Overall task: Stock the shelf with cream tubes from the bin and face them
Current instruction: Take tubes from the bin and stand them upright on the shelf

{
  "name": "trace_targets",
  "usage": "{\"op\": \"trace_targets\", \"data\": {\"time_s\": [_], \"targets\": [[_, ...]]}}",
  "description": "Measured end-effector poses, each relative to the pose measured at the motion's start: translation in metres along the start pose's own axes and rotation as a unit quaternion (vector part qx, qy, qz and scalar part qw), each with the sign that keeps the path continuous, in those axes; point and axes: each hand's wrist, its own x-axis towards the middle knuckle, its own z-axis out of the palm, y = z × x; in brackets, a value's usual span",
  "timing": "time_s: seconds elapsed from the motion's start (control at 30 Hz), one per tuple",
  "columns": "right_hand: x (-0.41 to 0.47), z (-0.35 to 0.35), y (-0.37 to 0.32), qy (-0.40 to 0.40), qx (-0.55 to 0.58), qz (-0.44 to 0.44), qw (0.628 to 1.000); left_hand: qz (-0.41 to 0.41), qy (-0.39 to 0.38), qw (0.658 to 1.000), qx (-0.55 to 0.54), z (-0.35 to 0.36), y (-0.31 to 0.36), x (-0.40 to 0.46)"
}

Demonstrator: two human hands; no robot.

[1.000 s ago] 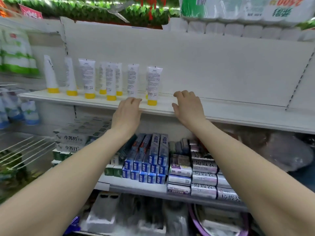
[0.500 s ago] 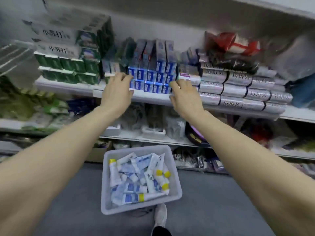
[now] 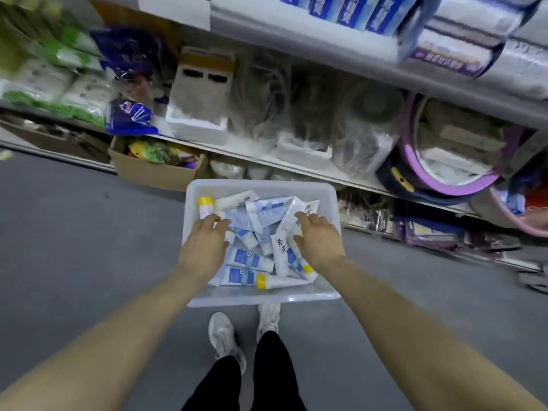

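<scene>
Tubes (image 3: 252,259) heaped in bin (image 3: 332,200) on floor, left hand (image 3: 204,244) and right hand (image 3: 318,238) lowered over them, fingers spread, gripping nothing.

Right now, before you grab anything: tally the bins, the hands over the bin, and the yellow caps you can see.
Plastic bin: 1
Hands over it: 2, left hand and right hand
Yellow caps clearly showing: 3; more may be buried in the heap of cream tubes
Total: 6
</scene>
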Motion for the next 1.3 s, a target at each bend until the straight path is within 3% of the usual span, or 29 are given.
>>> {"op": "trace_targets", "data": {"time_s": [0.17, 0.43, 0.63, 0.8, 0.93, 1.0, 1.17, 1.3], "targets": [[0.024, 0.071, 0.001, -0.126, 0.027, 0.019, 0.991, -0.051, -0.057, 0.997, 0.016, 0.058, -0.032, 0.009], [0.062, 0.118, -0.014, -0.149, 0.063, 0.059, 0.985, 0.047, -0.063, 0.972, 0.224, 0.096, -0.070, 0.047], [0.075, 0.136, -0.021, -0.116, 0.125, 0.140, 0.975, 0.127, -0.092, 0.896, 0.415, 0.101, -0.074, 0.084], [0.072, 0.137, -0.025, -0.123, 0.151, 0.141, 0.971, 0.159, -0.148, 0.848, 0.483, 0.090, -0.077, 0.093], [0.054, 0.117, -0.025, -0.093, 0.198, 0.097, 0.971, 0.123, -0.165, 0.863, 0.462, 0.077, -0.046, 0.084], [0.044, 0.098, -0.024, -0.092, 0.243, 0.086, 0.962, 0.071, -0.181, 0.888, 0.416, 0.069, -0.028, 0.073], [0.023, 0.041, -0.003, -0.084, 0.269, 0.088, 0.955, -0.112, -0.170, 0.968, 0.146, 0.025, 0.007, 0.041], [-0.004, -0.010, 0.010, -0.028, 0.317, 0.077, 0.945, -0.184, -0.120, 0.973, -0.066, -0.014, 0.026, 0.016]]}}
